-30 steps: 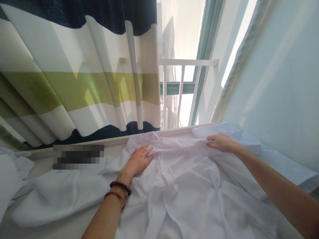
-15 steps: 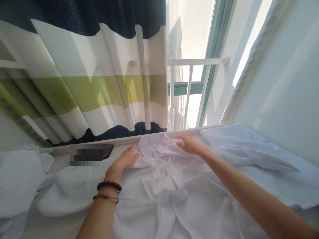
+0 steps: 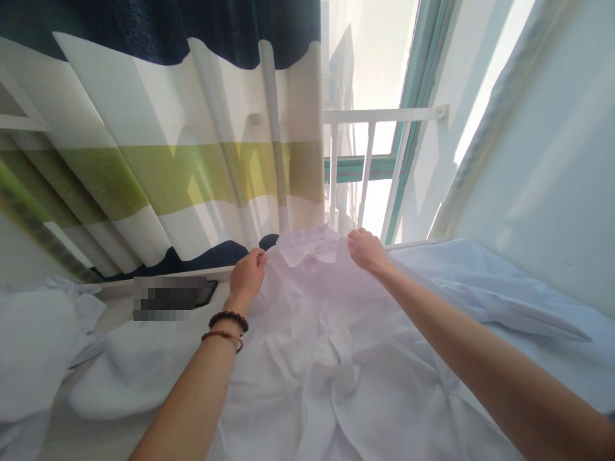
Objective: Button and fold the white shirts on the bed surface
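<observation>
A white collared shirt (image 3: 327, 333) lies crumpled on a pale surface in front of me. My left hand (image 3: 246, 276), with two bead bracelets at the wrist, pinches the shirt's left shoulder by the collar (image 3: 307, 246). At the right side of the collar my right hand (image 3: 367, 250) grips the other shoulder. Both hands hold the top of the shirt raised off the surface, so the collar stands up between them.
A striped curtain (image 3: 168, 160) in navy, white and green hangs behind the surface. To its right is a window with a white railing (image 3: 384, 115). A dark blurred object (image 3: 168, 298) lies by the far edge. More white cloth (image 3: 33, 346) is bunched at left, pale blue fabric (image 3: 504, 288) at right.
My hands went from lying flat on the shirt to closing on its shoulders beside the collar. They have lifted the top of the shirt upward.
</observation>
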A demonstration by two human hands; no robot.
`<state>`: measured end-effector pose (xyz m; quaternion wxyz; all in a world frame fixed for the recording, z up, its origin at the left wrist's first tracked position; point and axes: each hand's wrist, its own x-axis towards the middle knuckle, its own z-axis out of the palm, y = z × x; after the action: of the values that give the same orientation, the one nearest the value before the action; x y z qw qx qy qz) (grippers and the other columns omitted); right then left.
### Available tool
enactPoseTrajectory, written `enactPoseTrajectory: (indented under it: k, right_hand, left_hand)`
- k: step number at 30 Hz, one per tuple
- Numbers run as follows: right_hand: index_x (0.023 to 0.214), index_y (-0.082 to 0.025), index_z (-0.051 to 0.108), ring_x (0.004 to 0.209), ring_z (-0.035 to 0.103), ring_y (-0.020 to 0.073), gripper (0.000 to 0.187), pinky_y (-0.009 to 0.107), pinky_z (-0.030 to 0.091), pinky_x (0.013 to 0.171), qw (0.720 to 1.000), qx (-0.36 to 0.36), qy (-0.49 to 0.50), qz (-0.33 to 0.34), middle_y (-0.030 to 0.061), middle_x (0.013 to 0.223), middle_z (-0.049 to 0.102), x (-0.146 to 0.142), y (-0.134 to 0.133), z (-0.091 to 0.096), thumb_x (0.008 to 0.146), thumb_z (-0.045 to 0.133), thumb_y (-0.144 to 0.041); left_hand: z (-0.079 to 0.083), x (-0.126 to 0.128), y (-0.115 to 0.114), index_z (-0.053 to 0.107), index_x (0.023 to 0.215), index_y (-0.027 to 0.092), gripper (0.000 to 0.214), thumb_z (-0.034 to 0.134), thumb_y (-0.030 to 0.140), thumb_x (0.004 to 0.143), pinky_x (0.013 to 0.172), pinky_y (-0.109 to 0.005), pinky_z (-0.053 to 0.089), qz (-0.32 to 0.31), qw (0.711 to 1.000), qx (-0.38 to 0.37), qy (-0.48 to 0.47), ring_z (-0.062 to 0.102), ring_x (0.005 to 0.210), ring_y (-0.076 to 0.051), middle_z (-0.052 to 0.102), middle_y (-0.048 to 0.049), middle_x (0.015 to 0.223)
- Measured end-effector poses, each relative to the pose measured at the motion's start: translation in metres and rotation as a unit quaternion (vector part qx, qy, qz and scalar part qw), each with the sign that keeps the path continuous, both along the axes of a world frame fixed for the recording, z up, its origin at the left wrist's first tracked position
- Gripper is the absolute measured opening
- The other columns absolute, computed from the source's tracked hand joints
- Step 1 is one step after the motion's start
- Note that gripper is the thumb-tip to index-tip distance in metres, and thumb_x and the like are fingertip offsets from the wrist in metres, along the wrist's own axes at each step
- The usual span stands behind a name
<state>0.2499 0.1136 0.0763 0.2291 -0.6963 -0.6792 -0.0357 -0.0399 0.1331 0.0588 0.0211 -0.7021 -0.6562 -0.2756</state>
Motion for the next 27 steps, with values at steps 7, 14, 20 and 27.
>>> enactPoseTrajectory:
  k: [7,14,20,27]
  right_hand:
    - [0.150,-0.010,0.032,0.146,0.020,0.0306,0.058,0.046,0.018,0.117,0.996,-0.005,-0.054,0.069,0.0165,0.159,0.025,-0.024,-0.033,-0.054,0.097,0.040,-0.034]
    - [0.150,-0.012,0.036,0.147,0.020,0.0305,0.059,0.048,0.017,0.118,0.986,-0.128,-0.048,0.100,0.0163,0.159,0.024,-0.020,-0.054,-0.100,0.100,0.029,-0.044]
    - [0.149,-0.010,0.038,0.147,0.021,0.0301,0.061,0.048,0.019,0.118,0.985,-0.118,-0.056,0.109,0.0171,0.158,0.026,-0.002,-0.073,-0.101,0.100,0.030,-0.046]
    - [0.129,-0.015,0.056,0.129,0.048,0.0274,0.041,0.044,0.038,0.108,0.973,-0.039,0.020,0.228,0.0164,0.136,0.055,-0.010,-0.116,-0.074,0.099,0.041,-0.038]
  left_hand:
    - [-0.035,0.029,-0.033,0.048,0.139,0.010,0.051,0.046,0.029,0.092,0.116,-0.049,0.022,-0.085,0.986,0.062,0.132,0.038,0.136,-0.034,0.047,-0.0200,0.144]
    - [-0.079,0.020,-0.080,0.042,0.147,0.022,0.056,0.034,0.048,0.098,0.117,-0.054,0.021,-0.154,0.964,-0.117,0.184,0.029,0.144,-0.031,0.035,-0.0109,0.156]
    - [-0.071,0.001,-0.093,0.046,0.145,0.024,0.053,0.040,0.044,0.096,0.116,-0.058,0.020,-0.163,0.964,-0.123,0.170,0.031,0.144,-0.033,0.038,-0.0087,0.154]
    - [-0.046,0.011,-0.129,0.063,0.117,0.020,0.036,0.039,0.038,0.096,0.103,-0.043,0.041,-0.312,0.946,-0.075,0.054,0.057,0.114,-0.026,0.065,-0.0126,0.119]
